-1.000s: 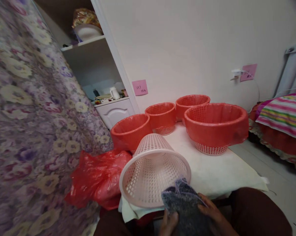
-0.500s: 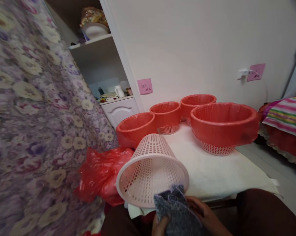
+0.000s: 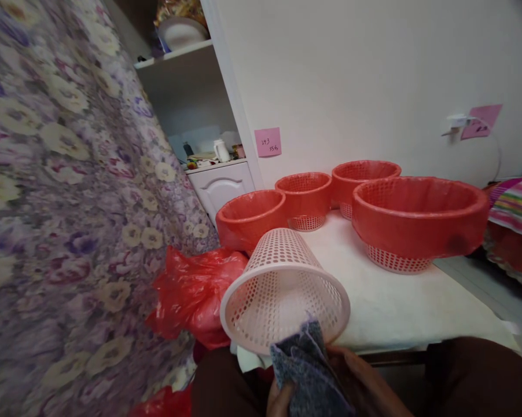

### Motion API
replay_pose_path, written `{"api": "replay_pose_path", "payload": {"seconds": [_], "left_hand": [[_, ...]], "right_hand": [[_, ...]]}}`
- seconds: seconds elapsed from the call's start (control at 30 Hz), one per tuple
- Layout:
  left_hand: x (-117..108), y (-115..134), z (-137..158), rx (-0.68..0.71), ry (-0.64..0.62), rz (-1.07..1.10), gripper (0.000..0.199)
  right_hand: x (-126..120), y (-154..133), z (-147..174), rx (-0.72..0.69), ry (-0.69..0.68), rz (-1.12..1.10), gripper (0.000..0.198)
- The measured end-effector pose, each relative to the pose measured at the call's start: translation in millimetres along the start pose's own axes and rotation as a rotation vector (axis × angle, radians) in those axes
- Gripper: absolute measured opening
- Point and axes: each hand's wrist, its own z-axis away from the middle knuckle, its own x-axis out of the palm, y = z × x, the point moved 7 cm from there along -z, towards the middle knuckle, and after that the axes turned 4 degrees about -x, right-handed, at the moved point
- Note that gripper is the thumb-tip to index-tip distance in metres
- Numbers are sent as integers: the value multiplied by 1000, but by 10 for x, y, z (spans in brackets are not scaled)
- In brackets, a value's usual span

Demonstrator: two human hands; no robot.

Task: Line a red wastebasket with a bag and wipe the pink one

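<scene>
A folded grey-blue cloth [image 3: 307,370] with a pale purple edge is held low in front of me. My left hand [image 3: 280,398] pinches its lower left side, thumb on top. My right hand [image 3: 359,373] is closed on its right side, with most fingers hidden behind the cloth. Just beyond, a pale pink perforated plastic basket [image 3: 282,252] lies on its side, its mouth facing me. The cloth's upper corner overlaps the basket's lower rim in view; I cannot tell whether they touch.
Several baskets lined with red bags, such as the large one [image 3: 419,231], stand on the cream-covered table [image 3: 400,310]. A red plastic bag [image 3: 195,295] bulges at the left beside a floral curtain [image 3: 78,231]. My knees flank the table's near edge.
The view has turned, so the scene sits further right or slightly higher. The cloth's folded top is bunched differently; both hands keep hold of it. The basket stays lying on its side.
</scene>
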Motion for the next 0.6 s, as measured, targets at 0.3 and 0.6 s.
{"api": "replay_pose_path", "payload": {"seconds": [0.3, 0.6], "left_hand": [[-162, -53, -121, 140, 35, -240, 67], [-14, 215, 250, 247, -17, -236, 65]], "right_hand": [[225, 66, 55, -80, -94, 358, 79], [307, -300, 80, -216, 28, 470, 68]]}}
